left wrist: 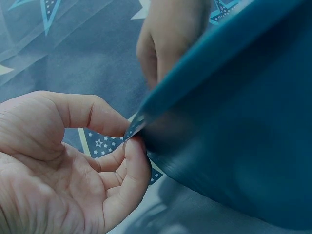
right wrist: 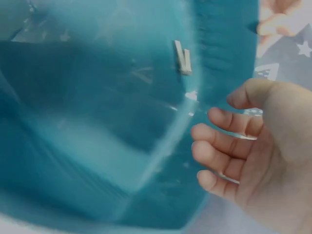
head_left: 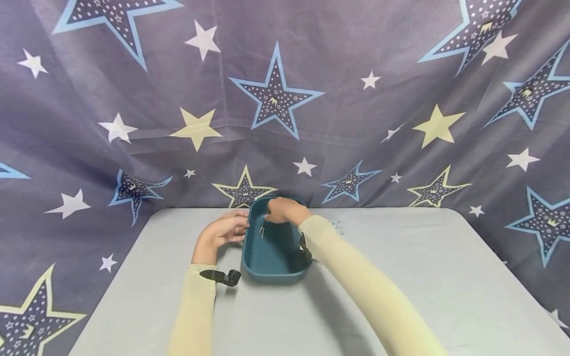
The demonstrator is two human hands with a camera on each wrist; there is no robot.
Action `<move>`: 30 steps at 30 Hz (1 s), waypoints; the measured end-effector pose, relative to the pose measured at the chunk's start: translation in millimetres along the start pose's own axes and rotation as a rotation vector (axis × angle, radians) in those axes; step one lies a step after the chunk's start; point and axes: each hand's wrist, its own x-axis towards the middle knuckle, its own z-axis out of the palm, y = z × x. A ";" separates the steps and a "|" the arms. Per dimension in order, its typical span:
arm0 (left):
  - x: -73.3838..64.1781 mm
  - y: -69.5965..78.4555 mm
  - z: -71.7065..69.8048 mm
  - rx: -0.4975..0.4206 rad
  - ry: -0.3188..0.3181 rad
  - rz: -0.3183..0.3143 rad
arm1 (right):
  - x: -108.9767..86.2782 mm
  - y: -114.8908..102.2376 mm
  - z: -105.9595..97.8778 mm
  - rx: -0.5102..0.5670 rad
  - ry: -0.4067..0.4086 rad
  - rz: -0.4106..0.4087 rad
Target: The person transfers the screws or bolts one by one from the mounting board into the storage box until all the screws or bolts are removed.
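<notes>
A deep teal plastic bin (head_left: 275, 278) with rounded corners stands at the far middle of the table. My left hand (head_left: 224, 230) is at its left wall; in the left wrist view, the thumb and a fingertip (left wrist: 138, 158) pinch at its rim. Over the far end of the bin reaches my right hand (head_left: 283, 210). In the right wrist view its fingers (right wrist: 204, 152) are loosely bent, the thumb stands apart, and they hold nothing. On the bin's floor lie two slim metal pieces (right wrist: 183, 58), set in a narrow V.
Just right of the bin, partly behind my right sleeve (head_left: 356, 272), lies a clear sheet (head_left: 339, 227) with small shiny dots. A pale cloth covers the table (head_left: 423, 277). Behind it hangs a grey star-printed curtain (head_left: 347, 44).
</notes>
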 end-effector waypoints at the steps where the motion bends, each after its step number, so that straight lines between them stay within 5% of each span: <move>1: 0.0 -0.3 -0.4 -0.001 0.001 0.000 | -1.3 1.0 -3.4 0.002 0.004 -0.013; 16: 2.5 -0.5 -0.4 0.005 -0.004 0.004 | -61.5 34.9 -34.6 -0.027 0.222 -0.237; 22: 0.3 -1.1 -1.9 0.007 -0.020 0.027 | -87.9 50.8 -27.0 -0.101 0.344 -0.282; 30: 0.3 -2.6 -4.6 -0.003 -0.042 0.034 | -115.7 73.1 -3.5 -0.185 0.383 -0.300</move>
